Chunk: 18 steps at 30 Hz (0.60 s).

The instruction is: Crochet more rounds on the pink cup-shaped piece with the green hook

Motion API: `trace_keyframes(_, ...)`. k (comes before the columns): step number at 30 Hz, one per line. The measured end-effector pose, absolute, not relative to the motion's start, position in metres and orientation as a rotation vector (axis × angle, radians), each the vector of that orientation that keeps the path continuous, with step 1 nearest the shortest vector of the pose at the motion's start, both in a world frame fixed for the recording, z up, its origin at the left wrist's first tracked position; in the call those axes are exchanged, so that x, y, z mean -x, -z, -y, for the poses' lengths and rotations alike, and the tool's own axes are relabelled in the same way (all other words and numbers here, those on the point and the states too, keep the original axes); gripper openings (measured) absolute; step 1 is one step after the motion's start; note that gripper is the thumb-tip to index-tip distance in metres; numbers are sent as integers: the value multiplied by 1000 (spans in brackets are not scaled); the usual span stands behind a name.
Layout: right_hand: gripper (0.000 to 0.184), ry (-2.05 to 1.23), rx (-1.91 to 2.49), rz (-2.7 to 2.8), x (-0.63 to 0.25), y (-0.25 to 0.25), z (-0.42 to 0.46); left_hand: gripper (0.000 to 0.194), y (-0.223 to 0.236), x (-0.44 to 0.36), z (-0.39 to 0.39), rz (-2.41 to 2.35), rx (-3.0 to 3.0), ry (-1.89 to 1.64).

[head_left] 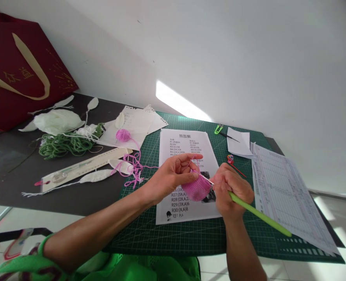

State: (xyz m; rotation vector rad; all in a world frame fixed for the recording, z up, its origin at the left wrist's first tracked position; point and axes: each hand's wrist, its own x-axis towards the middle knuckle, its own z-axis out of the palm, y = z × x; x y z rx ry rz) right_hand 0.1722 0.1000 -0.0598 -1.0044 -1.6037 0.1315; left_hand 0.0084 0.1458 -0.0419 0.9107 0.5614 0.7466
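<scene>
My left hand (173, 173) pinches a small pink crocheted piece (197, 189), with the yarn strand running over its raised index finger. My right hand (231, 187) is closed around a crochet hook with a long green handle (260, 216), its metal tip at the edge of the pink piece. Both hands hover over a printed pattern sheet (184, 144) lying on a green cutting mat (190, 234). Loose pink yarn (134, 168) trails left from the work to a small pink ball (123, 135).
Green cord (64, 144) and white leaf shapes (55, 121) lie on the dark table at left, beside a long cream ruler-like strip (85, 166). A red bag (17, 74) leans on the wall. Green snips (219, 128), stitch markers (230, 158) and a chart sheet (284, 191) lie at right.
</scene>
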Motion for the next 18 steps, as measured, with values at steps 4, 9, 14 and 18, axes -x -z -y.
trace_keyframes(4, 29, -64, 1016, 1596, -171, 59, -101, 49, 43, -8, -148, -527, -816, -703)
trace_keyframes(9, 32, -102, 1045, 1521, -170, 62, -101, 51, 41, -7, -148, -518, -787, -666)
trace_keyframes(14, 33, -236, 1083, 1478, -165, 65, -100, 48, 41, -8, -148, -508, -795, -626)
trace_keyframes(18, 31, -172, 1077, 1536, -162, 64, -100, 49, 44, -11, -147, -484, -840, -639)
